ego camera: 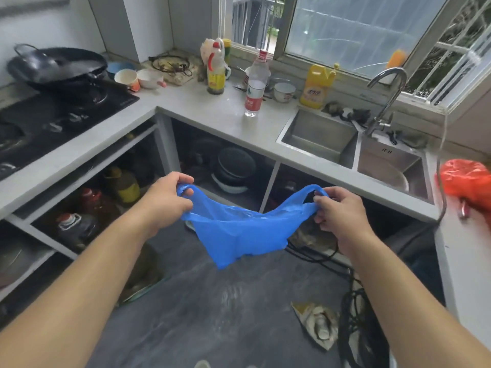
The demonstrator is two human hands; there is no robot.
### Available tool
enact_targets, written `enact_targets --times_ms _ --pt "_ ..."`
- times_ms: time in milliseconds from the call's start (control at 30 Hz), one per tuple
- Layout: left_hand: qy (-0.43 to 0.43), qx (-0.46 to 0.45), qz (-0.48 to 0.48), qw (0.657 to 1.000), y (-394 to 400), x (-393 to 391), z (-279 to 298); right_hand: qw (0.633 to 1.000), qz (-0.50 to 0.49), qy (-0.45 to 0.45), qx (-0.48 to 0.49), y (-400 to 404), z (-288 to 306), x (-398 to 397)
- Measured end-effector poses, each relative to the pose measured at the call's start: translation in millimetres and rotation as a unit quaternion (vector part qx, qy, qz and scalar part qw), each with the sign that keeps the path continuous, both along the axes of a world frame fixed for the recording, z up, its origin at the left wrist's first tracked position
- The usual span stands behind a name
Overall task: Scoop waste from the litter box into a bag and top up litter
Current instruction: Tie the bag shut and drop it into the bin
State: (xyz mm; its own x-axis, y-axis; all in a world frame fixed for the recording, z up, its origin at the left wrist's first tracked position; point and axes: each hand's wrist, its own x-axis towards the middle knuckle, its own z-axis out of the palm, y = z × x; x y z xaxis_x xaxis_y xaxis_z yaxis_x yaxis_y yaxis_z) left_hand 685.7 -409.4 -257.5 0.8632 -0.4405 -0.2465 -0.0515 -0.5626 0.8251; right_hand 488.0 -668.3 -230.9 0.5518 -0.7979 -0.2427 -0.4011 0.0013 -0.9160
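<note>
A blue plastic bag [239, 232] hangs in the air in front of me, stretched wide between both hands over the kitchen floor. My left hand [167, 200] pinches the bag's left handle. My right hand [342, 211] grips the right handle. The bag sags in the middle and looks empty. No litter box, scoop or litter is in view.
An L-shaped grey counter [207, 112] holds a water bottle [255, 86], oil bottle [216, 67], bowls, a yellow jug [316, 86], a wok [58, 65] on the stove and a double sink [353, 147]. A red bag [467, 179] lies right. Black cables [353, 322] and scraps lie on the floor.
</note>
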Motion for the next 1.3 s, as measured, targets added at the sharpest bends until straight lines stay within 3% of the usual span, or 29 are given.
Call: enact_targets --times_ms 100,200,267,333,400,467,500,600,700,833,900,1000,1067,1167,1300 --pt "-0.058 0.091 -0.068 0.992 -3.4 -6.9 8.3 0.998 0.01 -0.028 0.053 -2.9 8.8 -13.8" --pt "-0.214 0.198 -0.07 0.954 -10.3 -9.3 15.4 0.995 0.033 -0.058 0.07 -2.6 17.2 -26.5" --pt "-0.288 0.184 -0.021 0.94 -15.2 -16.4 25.0 0.995 0.04 -0.07 0.067 0.1 21.8 -35.2" --pt "-0.315 0.099 0.011 0.944 -19.5 -29.5 34.6 0.992 0.016 -0.104 0.069 1.3 27.5 -44.9" --pt "-0.214 -0.072 0.067 0.972 -27.8 -42.4 47.8 0.986 0.004 -0.153 0.071 -1.3 37.2 -46.9" --pt "-0.009 -0.262 0.097 0.96 -37.2 -47.1 49.6 0.993 0.006 -0.104 0.052 -3.1 29.5 -49.9" --pt "0.045 -0.3 0.095 0.948 -39.5 -52.8 46.4 0.996 -0.002 -0.074 0.048 -1.0 25.2 -55.7" --pt "0.082 -0.339 0.103 0.931 -52.4 -61.8 48.0 0.996 -0.011 -0.078 0.05 -0.9 24.6 -59.3" --pt "0.122 -0.339 0.096 0.928 -65.4 -70.6 44.9 0.993 0.013 -0.078 0.082 1.5 23.6 -58.3" --pt "0.129 -0.256 0.039 0.957 -84.4 -74.0 43.0 0.993 0.054 -0.069 0.075 -0.6 22.5 -50.6" --pt "0.153 -0.255 0.009 0.955 -90.2 -78.1 44.3 0.996 0.062 -0.055 0.022 0.9 24.7 -47.9" --pt "0.207 -0.27 -0.006 0.94 -96.1 -84.7 50.3 0.985 0.076 -0.001 -0.155 4.5 29.3 -45.4" --pt "0.146 -0.217 -0.032 0.965 -99.6 -86.3 48.9 0.972 0.115 0.002 -0.203 6.5 36.1 -45.9" --pt "0.006 -0.111 -0.093 0.989 -104.7 -88.8 52.2 0.968 0.162 -0.003 -0.189 6.6 45.7 -44.0" --pt "0.061 -0.117 -0.228 0.965 -112.4 -99.8 70.6 0.967 0.17 -0.028 -0.187 9.4 57.3 -35.2"
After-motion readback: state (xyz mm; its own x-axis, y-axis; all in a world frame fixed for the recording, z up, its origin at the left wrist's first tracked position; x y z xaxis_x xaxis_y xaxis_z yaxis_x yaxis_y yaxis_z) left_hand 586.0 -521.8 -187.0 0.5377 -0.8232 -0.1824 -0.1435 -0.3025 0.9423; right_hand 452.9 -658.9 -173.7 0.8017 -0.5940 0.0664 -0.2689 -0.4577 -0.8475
